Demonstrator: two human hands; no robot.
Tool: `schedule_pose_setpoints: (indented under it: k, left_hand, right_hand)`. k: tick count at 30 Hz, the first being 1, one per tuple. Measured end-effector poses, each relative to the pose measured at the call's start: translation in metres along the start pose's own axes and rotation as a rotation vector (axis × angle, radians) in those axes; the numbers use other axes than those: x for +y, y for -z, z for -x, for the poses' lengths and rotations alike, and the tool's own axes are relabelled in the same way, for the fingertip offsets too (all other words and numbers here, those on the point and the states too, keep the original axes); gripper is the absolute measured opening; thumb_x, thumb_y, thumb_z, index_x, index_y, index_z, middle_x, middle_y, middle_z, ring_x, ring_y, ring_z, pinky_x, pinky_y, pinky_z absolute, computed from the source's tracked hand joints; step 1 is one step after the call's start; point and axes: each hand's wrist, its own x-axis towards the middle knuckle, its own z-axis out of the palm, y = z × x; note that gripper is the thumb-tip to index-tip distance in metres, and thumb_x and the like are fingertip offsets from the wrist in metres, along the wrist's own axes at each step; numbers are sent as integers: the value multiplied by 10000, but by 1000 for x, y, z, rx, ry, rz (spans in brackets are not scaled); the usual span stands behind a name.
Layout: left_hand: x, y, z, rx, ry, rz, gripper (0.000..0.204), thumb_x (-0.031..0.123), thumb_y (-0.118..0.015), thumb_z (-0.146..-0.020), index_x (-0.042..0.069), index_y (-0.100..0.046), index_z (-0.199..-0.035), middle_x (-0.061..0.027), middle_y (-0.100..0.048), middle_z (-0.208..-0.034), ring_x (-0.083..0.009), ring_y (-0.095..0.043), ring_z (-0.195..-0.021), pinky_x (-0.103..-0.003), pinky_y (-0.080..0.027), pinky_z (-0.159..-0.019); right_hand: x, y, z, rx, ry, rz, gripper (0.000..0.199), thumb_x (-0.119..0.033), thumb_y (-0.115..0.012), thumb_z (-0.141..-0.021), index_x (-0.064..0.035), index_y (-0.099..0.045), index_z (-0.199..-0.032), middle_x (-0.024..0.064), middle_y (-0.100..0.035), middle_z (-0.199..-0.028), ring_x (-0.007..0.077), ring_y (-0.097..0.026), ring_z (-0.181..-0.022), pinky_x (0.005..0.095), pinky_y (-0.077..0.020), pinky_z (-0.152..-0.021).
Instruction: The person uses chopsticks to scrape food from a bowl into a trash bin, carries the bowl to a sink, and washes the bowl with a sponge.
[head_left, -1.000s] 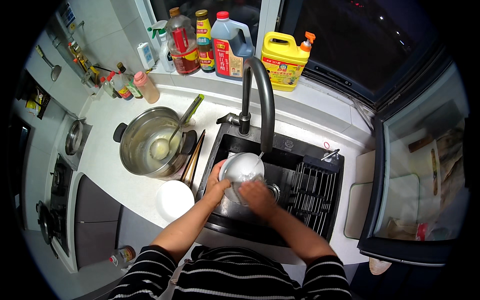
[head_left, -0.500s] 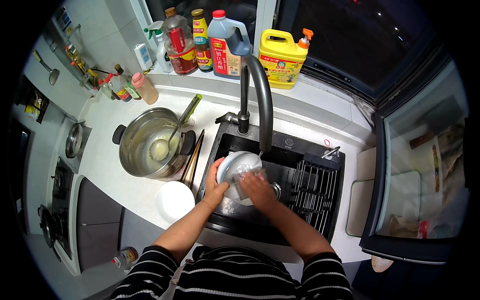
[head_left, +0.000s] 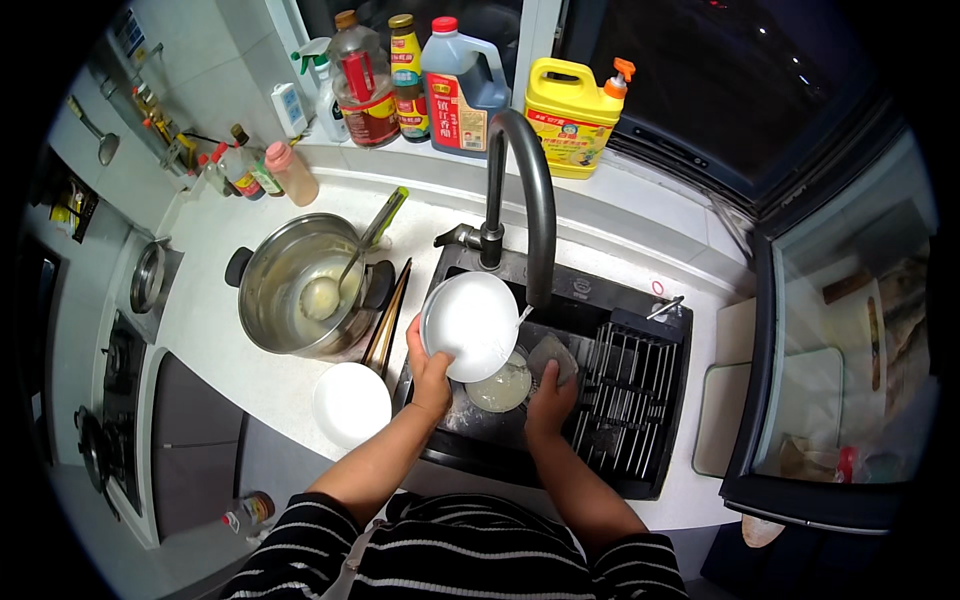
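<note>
My left hand (head_left: 430, 378) grips the rim of a white bowl (head_left: 472, 322), thumb on the inside, and holds it tilted over the sink beside the faucet. To its right, my right hand (head_left: 552, 402) is closed on a flat greyish scrubbing cloth (head_left: 553, 360), which is apart from the bowl. Below them in the black sink (head_left: 465, 428) sits another bowl (head_left: 502, 388) with cloudy liquid in it, partly hidden by the raised bowl. A thin stream of water comes from the dark curved faucet (head_left: 543, 210) at the raised bowl's right edge.
Left of the sink stand a steel pot (head_left: 270, 262) with a ladle (head_left: 320, 297) in it, chopsticks (head_left: 388, 325) and a white bowl (head_left: 352, 405). A black drying rack (head_left: 625, 395) fills the sink's right side. Bottles and a yellow jug (head_left: 570, 118) line the sill; an open window (head_left: 800, 380) juts in at right.
My right hand has come out of the bowl with the cloth and moved right and down. My left hand has tipped the bowl, uncovering the bowl in the sink.
</note>
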Motion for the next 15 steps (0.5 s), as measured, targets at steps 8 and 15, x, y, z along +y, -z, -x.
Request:
schedule_pose_setpoints:
  k: [8,15]
  left_hand:
    - [-23,-9,32,-147,-114,-181,775,287,-641,-741,56,-223,-1352,-107,-403,-1244,-211,-423,-1129,-343,-372,-949]
    - [23,13,9,-376,727,-149,689,391,-583,-761,99,-321,-1326,-105,-509,-1135,-174,-582,-869,-225,-498,-543]
  right_hand:
    - [-11,-26,-18,-183,-150,-95,295,-111,-587,-807,25,-563,-1068,118,-631,-954,185,-593,-855,305,-459,-775]
    - [-21,-5,-46,-548,124,46,264,-179,-639,-777,21,-625,-948,128,-657,-816,207,-630,-721,317,-484,-665]
